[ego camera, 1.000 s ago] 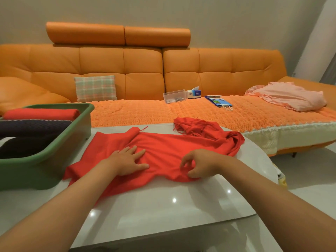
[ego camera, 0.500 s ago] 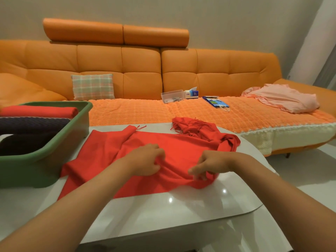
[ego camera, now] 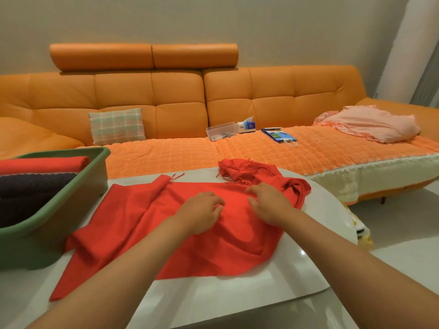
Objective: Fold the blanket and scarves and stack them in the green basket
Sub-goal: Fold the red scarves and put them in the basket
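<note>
Basket position: the green basket (ego camera: pixel 71 205) stands on the white table (ego camera: pixel 213 298) at 9 o'clock of the work area. It holds a folded red scarf (ego camera: pixel 42 163) along its far side, with a folded dark textile (ego camera: pixel 31 186) just beside it on the near side.

The red fringed scarf (ego camera: pixel 133 224) lies spread on the table at the centre. Its left corner touches the basket wall and its near corner points to 7 o'clock. Its fringed end is bunched in a heap at 1 o'clock.

The left hand (ego camera: pixel 202 212) rests on the middle of this scarf, knuckles up. Its fingers are curled and gather a fold of the cloth. The right hand (ego camera: pixel 268 205) lies just beside it at 3 o'clock, apart from it by a narrow strip of cloth. Its fingers (ego camera: pixel 253 189) bend down onto the fabric. Whether they pinch it or only press on it cannot be told.

The orange sofa (ego camera: pixel 180 91) runs across the view at 12 o'clock, its seat under an orange knitted cover (ego camera: pixel 166 155). On the seat, from 10 o'clock to 2 o'clock, are:
- a plaid cushion (ego camera: pixel 117 125), leaning on the backrest;
- a clear plastic box (ego camera: pixel 222 131), touching a tissue box (ego camera: pixel 247 125);
- a blue paper bag (ego camera: pixel 279 136), lying flat;
- the pink blanket (ego camera: pixel 370 123), unfolded and crumpled, well apart from the basket.
</note>
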A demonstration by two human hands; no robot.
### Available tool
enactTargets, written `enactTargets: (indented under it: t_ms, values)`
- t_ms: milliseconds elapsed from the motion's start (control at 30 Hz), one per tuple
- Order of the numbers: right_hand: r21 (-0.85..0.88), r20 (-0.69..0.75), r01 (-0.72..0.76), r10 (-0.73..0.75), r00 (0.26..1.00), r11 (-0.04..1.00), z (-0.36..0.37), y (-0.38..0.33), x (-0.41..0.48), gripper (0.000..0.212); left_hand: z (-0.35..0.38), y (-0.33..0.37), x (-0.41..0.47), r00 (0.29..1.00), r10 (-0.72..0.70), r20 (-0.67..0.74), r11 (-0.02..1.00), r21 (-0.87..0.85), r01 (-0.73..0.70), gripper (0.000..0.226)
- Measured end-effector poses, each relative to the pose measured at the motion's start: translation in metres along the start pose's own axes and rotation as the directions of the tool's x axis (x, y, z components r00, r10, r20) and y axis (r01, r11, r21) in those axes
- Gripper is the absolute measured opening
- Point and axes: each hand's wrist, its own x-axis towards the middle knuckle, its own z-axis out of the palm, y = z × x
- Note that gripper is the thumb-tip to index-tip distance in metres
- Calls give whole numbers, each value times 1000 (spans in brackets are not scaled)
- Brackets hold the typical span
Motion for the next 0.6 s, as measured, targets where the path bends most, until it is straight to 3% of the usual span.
enactTargets:
  t_ms: [133,300,400,467,500,600]
  values:
    - [-120,268,-107,136,954,987,23,15,22,63,20,3,34,993,-53,105,992,120,40,40]
    - [-257,249,-133,198,948,957,22,47,51,74,43,-4,49,979,-29,200,997,82,13,62]
    - [-317,230,-84,162,960,945,22,58,57,72,49,-11,43,1000,16,12,999,28,-16,62]
    - [-381,224,-10,102,969,924,20,58,56,70,43,-12,38,982,29,-184,997,81,-15,62]
    - [-417,212,41,53,976,908,17,55,53,67,40,-13,35,978,21,-207,995,98,-1,64]
    - [-412,138,161,-114,984,897,12,33,41,58,39,-15,22,996,-44,80,996,85,37,95]
